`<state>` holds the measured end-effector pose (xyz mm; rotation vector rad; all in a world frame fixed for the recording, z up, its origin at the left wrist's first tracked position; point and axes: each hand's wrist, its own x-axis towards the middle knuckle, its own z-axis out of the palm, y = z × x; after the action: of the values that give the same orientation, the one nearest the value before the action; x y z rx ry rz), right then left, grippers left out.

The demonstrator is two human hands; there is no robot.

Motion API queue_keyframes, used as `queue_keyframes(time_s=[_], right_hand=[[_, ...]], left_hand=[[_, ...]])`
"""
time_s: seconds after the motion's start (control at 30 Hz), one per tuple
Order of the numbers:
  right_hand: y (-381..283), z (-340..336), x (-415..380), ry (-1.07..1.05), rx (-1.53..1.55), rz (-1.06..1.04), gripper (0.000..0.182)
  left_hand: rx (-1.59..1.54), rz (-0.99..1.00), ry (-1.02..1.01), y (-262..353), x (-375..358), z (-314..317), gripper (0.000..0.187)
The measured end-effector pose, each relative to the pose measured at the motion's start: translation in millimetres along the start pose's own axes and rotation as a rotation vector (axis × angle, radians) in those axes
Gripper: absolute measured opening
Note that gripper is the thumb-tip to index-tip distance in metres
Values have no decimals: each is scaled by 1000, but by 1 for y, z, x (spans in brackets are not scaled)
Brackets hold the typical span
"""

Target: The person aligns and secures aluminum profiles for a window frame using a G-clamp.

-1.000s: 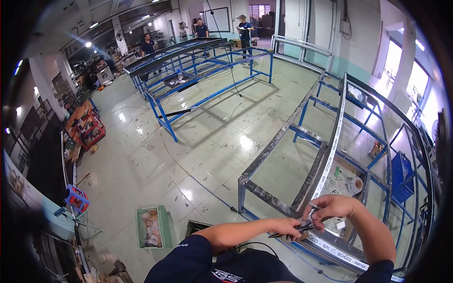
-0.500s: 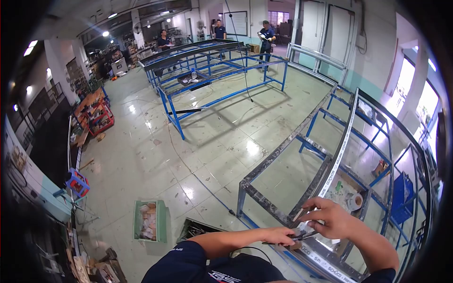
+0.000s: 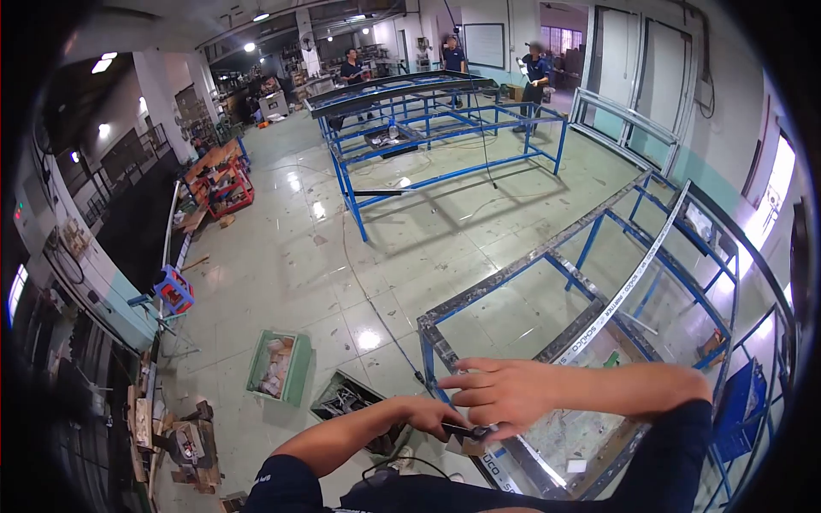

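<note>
My left hand is closed around a slim dark hand tool whose exact kind is unclear. It sits low in the view, close to the near corner of a metal profile. My right hand hovers over that corner with fingers stretched out and apart, its lower fingers and thumb near the tool's tip. Beneath it runs the long profile, covered in white lettered film, resting on a blue-legged frame table. The right hand and forearm hide part of the profile.
Left of me on the floor stand a green bin of scraps and a dark green bin of metal parts. A blue crate is at right. Farther off are another blue work frame and several people. A hose crosses the floor.
The view has swung left. Both hands have shifted left along the profile's near end, and my right hand's fingers have straightened from a bent pose. The left hand keeps the tool.
</note>
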<state>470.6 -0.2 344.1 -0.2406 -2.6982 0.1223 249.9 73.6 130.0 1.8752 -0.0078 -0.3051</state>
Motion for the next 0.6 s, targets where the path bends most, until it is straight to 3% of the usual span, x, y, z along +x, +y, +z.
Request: queue_keyframes(time_s=[0.2, 0.6], right_hand=[[30, 29, 17, 76, 197, -227, 22], [32, 48, 15, 251, 177, -237, 20]], left_hand=[[39, -28, 211, 12, -5, 2, 41], [375, 56, 514, 32, -13, -11, 35]])
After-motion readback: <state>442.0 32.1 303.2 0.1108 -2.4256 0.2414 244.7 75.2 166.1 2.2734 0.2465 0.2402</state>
